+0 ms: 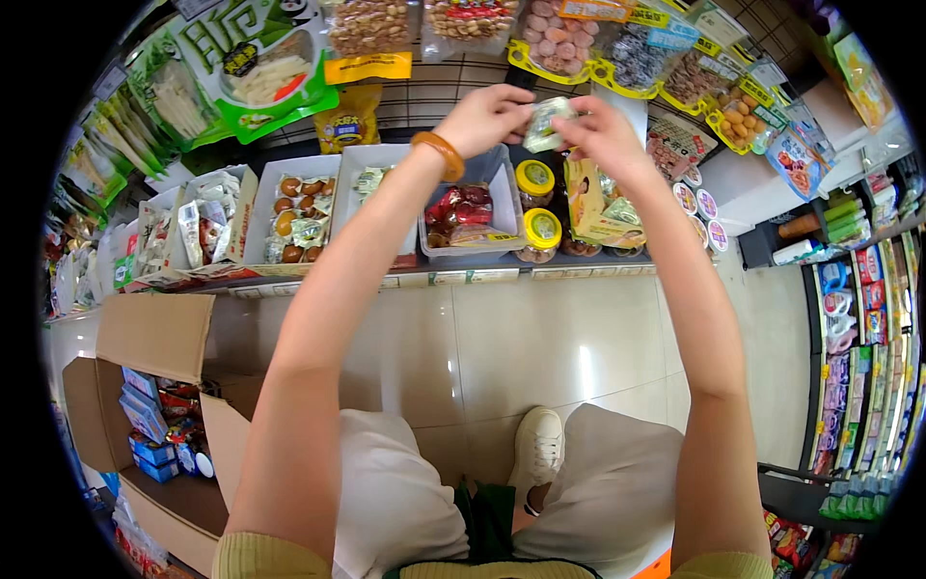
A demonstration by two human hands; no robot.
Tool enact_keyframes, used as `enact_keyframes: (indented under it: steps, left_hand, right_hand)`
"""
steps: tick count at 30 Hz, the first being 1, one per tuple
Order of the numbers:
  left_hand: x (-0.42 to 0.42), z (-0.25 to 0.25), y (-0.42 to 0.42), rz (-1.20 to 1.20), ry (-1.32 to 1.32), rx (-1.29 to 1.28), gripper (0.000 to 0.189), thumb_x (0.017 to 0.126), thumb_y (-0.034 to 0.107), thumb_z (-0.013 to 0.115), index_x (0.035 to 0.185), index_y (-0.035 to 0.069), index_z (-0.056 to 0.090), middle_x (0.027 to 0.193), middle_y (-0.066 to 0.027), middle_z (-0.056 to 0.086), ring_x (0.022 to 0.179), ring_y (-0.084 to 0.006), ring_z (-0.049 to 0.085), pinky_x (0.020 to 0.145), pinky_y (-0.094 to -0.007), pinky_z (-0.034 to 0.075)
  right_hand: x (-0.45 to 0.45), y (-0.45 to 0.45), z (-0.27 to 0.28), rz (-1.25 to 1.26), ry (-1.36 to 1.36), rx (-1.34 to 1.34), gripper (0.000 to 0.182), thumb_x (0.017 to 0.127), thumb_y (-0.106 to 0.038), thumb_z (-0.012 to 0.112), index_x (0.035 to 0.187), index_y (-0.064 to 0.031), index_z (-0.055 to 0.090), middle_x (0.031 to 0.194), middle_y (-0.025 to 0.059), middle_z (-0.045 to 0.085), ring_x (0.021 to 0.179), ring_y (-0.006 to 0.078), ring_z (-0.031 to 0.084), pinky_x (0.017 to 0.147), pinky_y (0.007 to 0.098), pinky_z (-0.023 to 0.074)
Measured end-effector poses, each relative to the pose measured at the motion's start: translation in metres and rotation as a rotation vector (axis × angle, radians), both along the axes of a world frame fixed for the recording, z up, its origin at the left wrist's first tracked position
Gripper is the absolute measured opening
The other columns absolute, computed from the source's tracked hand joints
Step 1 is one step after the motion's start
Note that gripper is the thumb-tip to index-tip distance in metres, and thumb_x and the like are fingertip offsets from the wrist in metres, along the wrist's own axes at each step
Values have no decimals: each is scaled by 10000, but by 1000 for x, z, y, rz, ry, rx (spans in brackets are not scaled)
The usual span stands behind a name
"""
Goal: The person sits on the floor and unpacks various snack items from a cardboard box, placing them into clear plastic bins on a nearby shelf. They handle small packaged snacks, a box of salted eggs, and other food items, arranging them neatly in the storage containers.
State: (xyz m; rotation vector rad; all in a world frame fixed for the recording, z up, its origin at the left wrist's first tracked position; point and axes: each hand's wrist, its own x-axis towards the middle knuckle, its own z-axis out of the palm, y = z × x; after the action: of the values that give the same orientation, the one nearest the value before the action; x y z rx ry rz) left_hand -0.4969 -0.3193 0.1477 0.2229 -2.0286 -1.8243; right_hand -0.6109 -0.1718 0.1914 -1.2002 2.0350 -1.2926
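Between my two hands is a small pale green-and-white snack packet [548,123], raised above the shelf. My left hand [492,119], with a brown bangle at its wrist, has its fingers at the packet's left edge; whether they grip it is not plain. My right hand [604,134] pinches the packet from the right. Below them stand jars with yellow lids [541,228] and a yellow display box [597,210] holding similar packets. Left of the jars, a clear plastic bin [474,246] contains red packages. A white tray [362,155] with a few pale packets is partly hidden behind my left forearm.
Brown eggs in packets fill another box [300,217] on the shelf. Bagged nuts and dried fruit [557,36] hang above on a wire rack. An open cardboard carton [155,318] with blue boxes stands on the floor at left. Stocked shelves [861,347] line the right side.
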Motion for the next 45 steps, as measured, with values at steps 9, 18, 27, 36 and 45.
enact_keyframes:
  steps: [9,18,27,36,45]
  left_hand:
    - [-100,-52,82,-68,160,-80,367,826,-25,441,1191,8,444,1102,-159,562,1001,-198,556,864,-286,434]
    - [-87,-64,83,158,143,-647,339,769,27,465,1097,67,538,1006,-103,618,985,-233,552,858,-358,391]
    - [27,-53,-32,217,-22,-458,198,828,72,485,978,21,604,786,-97,655,691,-138,638,664,-264,506]
    - [125,-147,-109,416,-868,-245,290,756,148,509,933,-59,607,915,-249,609,858,-351,611,696,-390,480]
    - [116,-137,-103,355,-953,-209,303,761,129,484,946,-92,577,864,-249,610,750,-336,629,558,-403,486]
  right_hand:
    - [-98,67,-47,-400,435,137,405,720,-325,676,957,-10,585,688,80,606,639,183,583,601,310,449]
    - [-106,66,-68,-455,827,88,382,740,-317,661,995,-40,595,864,173,594,844,303,567,763,370,441]
    - [34,-42,-46,-31,629,-193,197,780,-144,602,969,-89,606,850,55,596,618,127,510,588,260,435]
    - [162,-161,-150,403,496,522,391,713,-181,633,986,86,548,877,251,604,879,331,599,750,385,482]
    - [164,-170,-195,206,359,566,574,692,-99,634,1127,151,356,1008,289,558,952,364,570,773,378,492]
